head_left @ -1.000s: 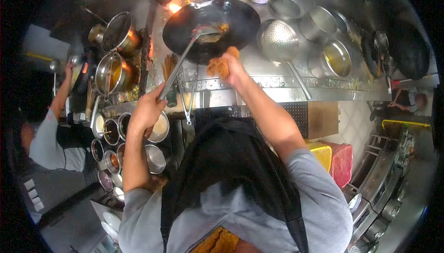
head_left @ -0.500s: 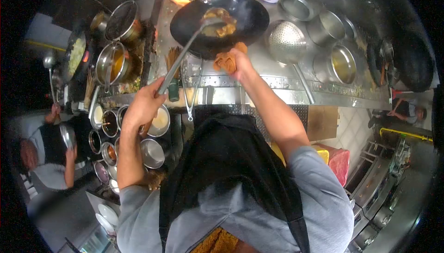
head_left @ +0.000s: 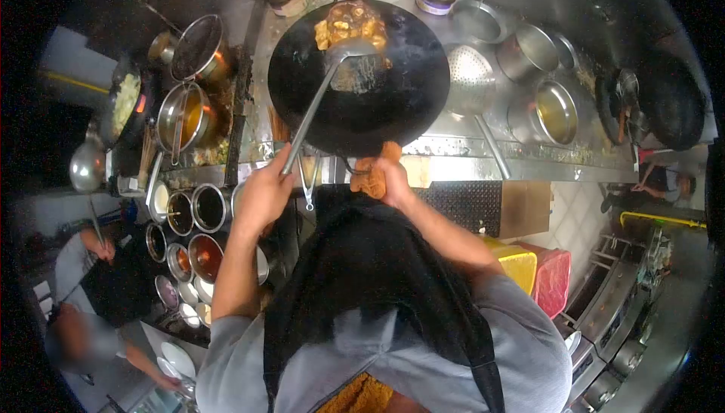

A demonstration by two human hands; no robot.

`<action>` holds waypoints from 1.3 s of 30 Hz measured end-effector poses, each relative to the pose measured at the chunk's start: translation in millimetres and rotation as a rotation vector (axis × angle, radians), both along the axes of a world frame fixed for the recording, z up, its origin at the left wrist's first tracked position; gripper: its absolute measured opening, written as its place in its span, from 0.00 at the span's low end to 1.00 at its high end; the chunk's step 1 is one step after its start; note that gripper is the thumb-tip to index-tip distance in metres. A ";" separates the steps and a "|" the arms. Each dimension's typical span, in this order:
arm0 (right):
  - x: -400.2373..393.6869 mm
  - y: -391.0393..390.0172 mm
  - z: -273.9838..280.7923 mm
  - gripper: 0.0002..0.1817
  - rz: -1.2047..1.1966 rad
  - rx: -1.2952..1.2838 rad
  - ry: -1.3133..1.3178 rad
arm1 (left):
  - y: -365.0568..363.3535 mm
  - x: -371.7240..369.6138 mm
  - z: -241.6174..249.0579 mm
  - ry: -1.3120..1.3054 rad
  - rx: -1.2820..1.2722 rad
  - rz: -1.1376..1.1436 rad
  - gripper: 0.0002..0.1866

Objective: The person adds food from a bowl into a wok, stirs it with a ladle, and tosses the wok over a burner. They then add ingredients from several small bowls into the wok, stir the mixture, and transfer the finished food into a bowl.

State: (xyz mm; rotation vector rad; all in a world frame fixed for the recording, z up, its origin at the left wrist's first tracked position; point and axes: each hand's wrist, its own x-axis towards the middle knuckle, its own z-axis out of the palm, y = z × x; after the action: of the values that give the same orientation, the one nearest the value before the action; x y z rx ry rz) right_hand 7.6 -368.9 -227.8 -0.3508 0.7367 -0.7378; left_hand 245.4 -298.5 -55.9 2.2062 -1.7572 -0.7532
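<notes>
A black wok (head_left: 408, 88) stands tilted over the stove, with browned food (head_left: 351, 24) high on its far side. My left hand (head_left: 266, 194) is closed round the handle of a long metal ladle (head_left: 313, 107), whose bowl lies against the wok just below the food. An orange-brown cloth (head_left: 368, 179) covers the wok's near handle, and my right hand (head_left: 393, 179) grips the handle through it.
A perforated strainer (head_left: 470, 81) and metal pots (head_left: 527, 52) are on the right. Pots (head_left: 183, 115) and sauce containers (head_left: 206, 256) are on the left. A co-worker (head_left: 113, 269) at the far left holds a ladle (head_left: 87, 165). A yellow bin (head_left: 515, 268) stands right of me.
The wok has come nearer to me and tilted, and the food sits farther up its far side. My right hand has drawn back. The co-worker has shifted, with one arm now reaching toward plates.
</notes>
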 end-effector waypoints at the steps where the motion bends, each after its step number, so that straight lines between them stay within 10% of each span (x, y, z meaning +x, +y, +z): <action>1: -0.6 -4.7 11.5 0.22 0.029 0.008 -0.047 | 2.6 3.2 9.0 0.001 0.011 -0.001 0.29; 14: 11.6 -46.2 60.9 0.17 -0.184 0.139 0.094 | 13.3 20.8 99.6 0.089 0.346 -0.010 0.29; 18: 20.9 -70.3 67.9 0.19 -0.156 0.177 -0.025 | -5.3 32.1 66.2 -0.014 0.103 -0.292 0.29; 24: 11.1 -8.4 0.8 0.22 -0.086 -0.037 0.084 | -20.0 -8.5 6.7 -0.048 0.118 -0.020 0.30; 39: 23.5 -35.3 73.8 0.16 -0.194 0.121 0.095 | 10.1 37.4 94.0 -0.008 0.163 -0.155 0.27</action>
State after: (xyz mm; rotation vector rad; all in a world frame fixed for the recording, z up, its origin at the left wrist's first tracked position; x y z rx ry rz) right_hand 31.1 -404.3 -154.0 -0.2067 0.9100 -0.8588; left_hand 282.8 -288.4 38.1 2.1941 -1.9524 -0.9543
